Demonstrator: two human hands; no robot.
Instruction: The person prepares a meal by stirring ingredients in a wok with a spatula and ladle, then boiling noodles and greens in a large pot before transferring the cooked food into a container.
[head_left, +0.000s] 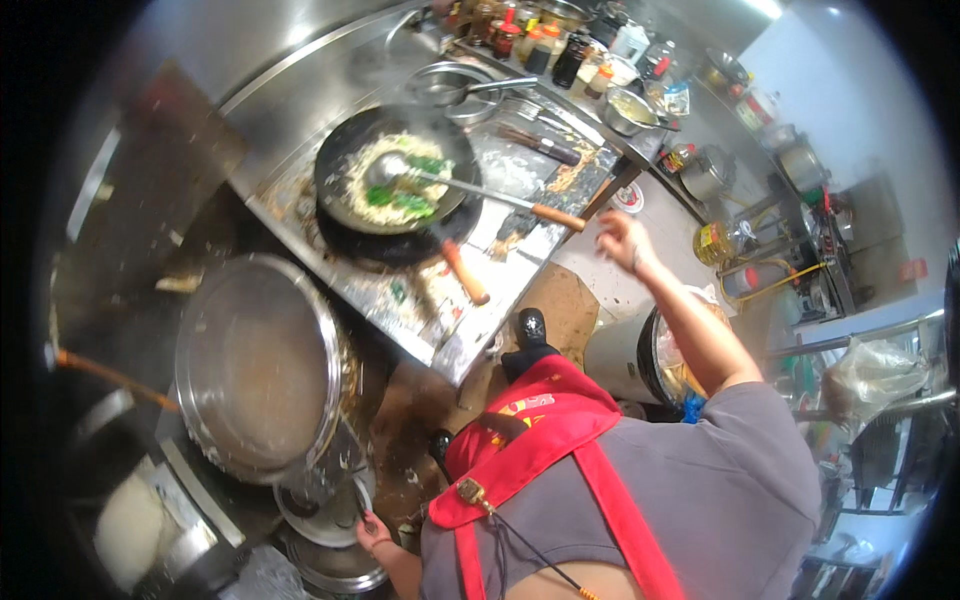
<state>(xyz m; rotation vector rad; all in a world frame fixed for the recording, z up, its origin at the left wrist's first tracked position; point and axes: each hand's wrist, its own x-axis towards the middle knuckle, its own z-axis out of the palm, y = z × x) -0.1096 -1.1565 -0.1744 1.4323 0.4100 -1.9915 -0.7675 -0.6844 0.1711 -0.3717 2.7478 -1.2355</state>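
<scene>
My left hand (373, 532) is closed around the dark handle of a utensil. Its flat, blurred grey head (334, 459) lies over the rim of a large steel pot (328, 330) of cloudy liquid; I cannot tell its exact kind. My right hand (621, 241) holds nothing, fingers loosely bent and apart, just off the end of the wooden handle of a steel ladle (495, 195). The ladle's bowl rests on noodle-like pale food with green leaves (397, 199). That food sits in a black wok (337, 142) with a wooden handle (466, 277), on the stove.
Steel pans (442, 90) stand behind the wok. Dark-handled utensils (540, 144) lie on the messy stove top (517, 172). Sauce bottles (540, 52) crowd the back shelf. A lined bin (619, 364) is beside my right arm. Lidded pots (330, 517) stand below my left hand.
</scene>
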